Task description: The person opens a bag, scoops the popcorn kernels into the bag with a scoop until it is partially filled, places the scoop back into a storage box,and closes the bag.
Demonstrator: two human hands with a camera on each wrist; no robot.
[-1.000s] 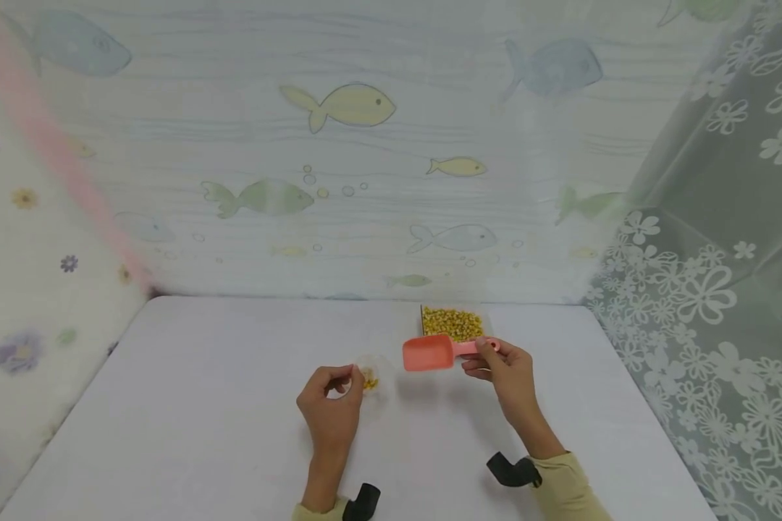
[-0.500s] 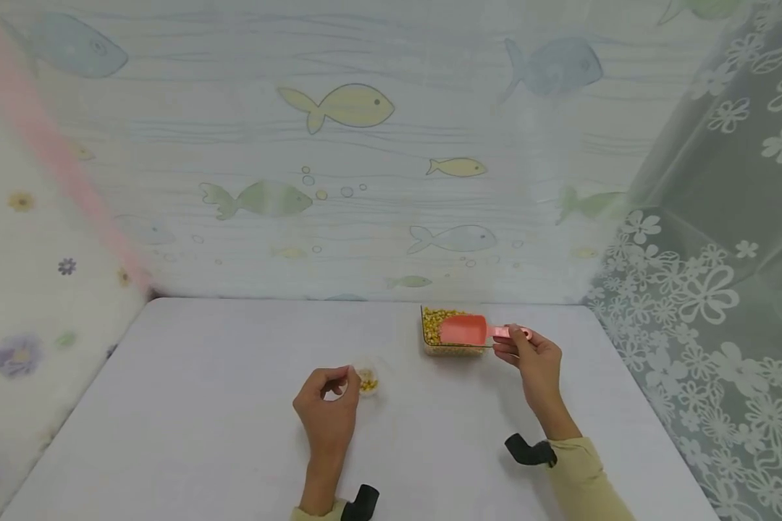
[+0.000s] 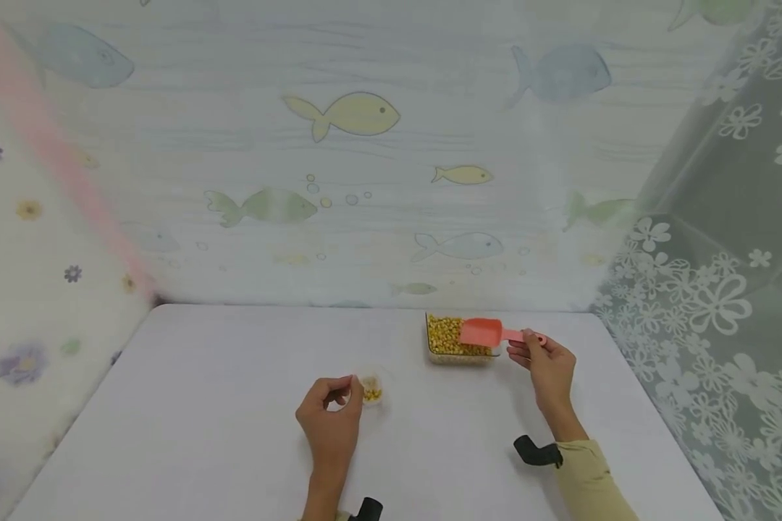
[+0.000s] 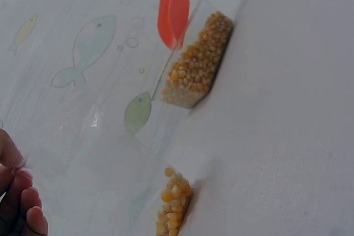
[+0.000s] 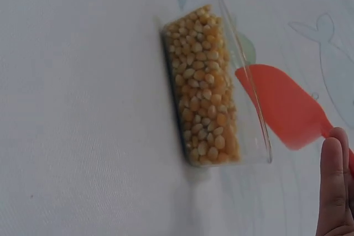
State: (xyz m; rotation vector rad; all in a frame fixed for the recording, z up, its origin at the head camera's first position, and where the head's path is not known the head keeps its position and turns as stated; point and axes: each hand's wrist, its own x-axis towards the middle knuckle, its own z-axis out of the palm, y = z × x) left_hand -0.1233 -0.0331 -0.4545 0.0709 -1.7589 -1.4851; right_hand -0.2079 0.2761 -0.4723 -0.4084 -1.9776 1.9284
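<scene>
My right hand [image 3: 550, 369] pinches the handle of a coral-pink scoop [image 3: 482, 332]. The scoop's bowl is over the right part of a clear rectangular container [image 3: 459, 359] full of yellow corn kernels [image 3: 443, 334]. In the right wrist view the scoop [image 5: 285, 106] is tilted, with its tip at the container's rim and above the kernels. My left hand [image 3: 331, 416] pinches the top edge of a thin clear plastic bag [image 4: 99, 153] between thumb and fingers. A small heap of corn kernels [image 4: 174, 205] lies at the bottom of the bag.
Both items rest on a white-covered table [image 3: 221, 405]. Behind it hangs a pale curtain [image 3: 365, 239] printed with fish. A flowered sheet [image 3: 32, 304] hangs at the left and a lace-patterned sheet [image 3: 723, 311] at the right.
My right hand has carried the scoop from in front of the container to over its kernels, moving right, then slightly further right. The left hand keeps its pinch on the bag.
</scene>
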